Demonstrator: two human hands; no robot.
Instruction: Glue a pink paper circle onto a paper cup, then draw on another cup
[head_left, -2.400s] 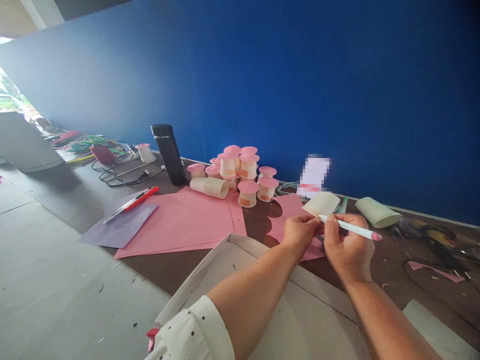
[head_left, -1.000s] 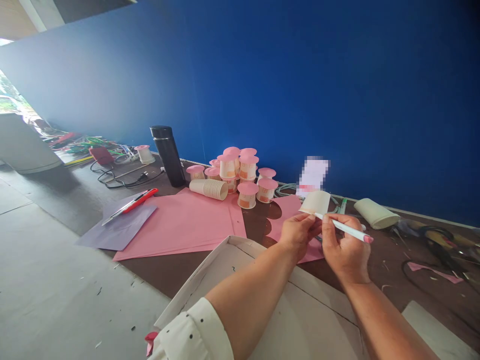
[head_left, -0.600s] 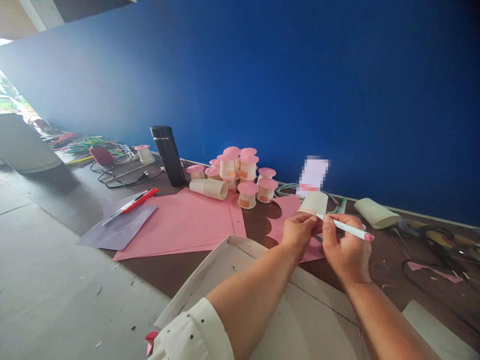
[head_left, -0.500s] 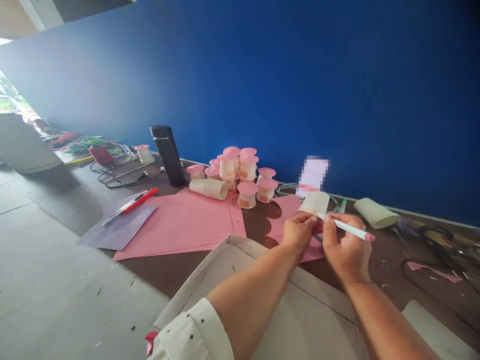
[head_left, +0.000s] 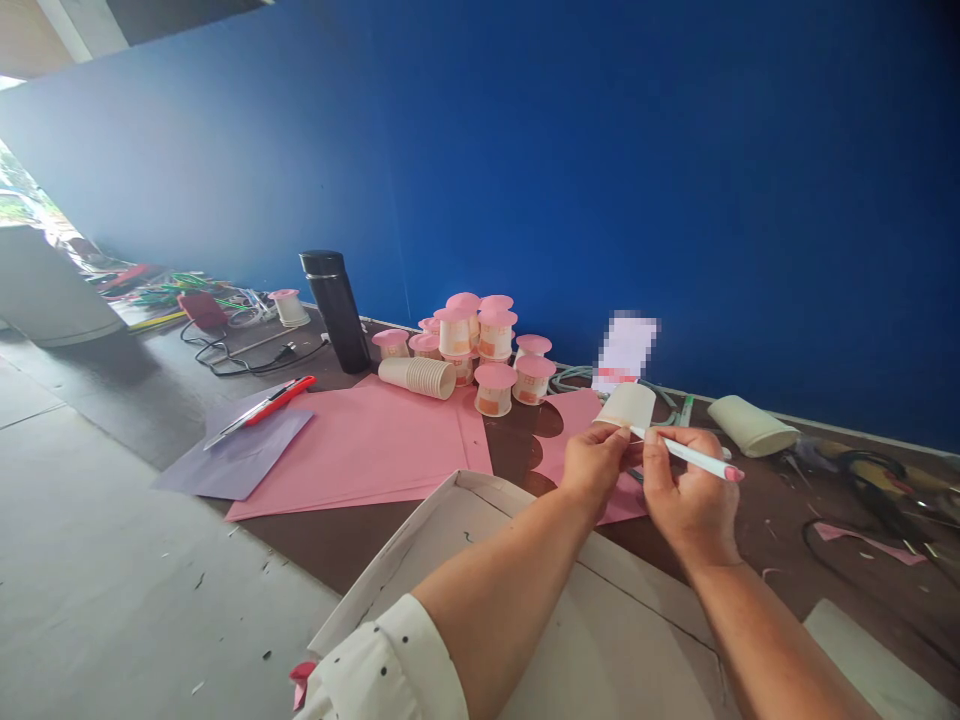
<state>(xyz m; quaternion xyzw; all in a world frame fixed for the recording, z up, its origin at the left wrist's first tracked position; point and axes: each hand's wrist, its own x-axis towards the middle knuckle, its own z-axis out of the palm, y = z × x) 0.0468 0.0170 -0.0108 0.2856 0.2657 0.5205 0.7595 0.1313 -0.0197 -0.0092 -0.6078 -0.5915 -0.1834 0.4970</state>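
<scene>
Marker (head_left: 697,460) sits pinched in R hand (head_left: 688,500), long axis slanting down-right in view from its tip at paper cup (head_left: 630,404), contact unclear. L hand (head_left: 595,465), nearer to cup, pinches its near edge w/ thumb & fingers; cup's just beyond both hands.

No text seems readable, the pale sheet (head_left: 626,345) being heavily pixelated

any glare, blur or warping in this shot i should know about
Head view: bright light by the opening hazes the left of the wall, which darkens rightward; head view: the bottle leans, probably from lens distortion; head view: a pale item is pixelated past reading; head view: the held cup and pen show no obvious motion blur.
</scene>
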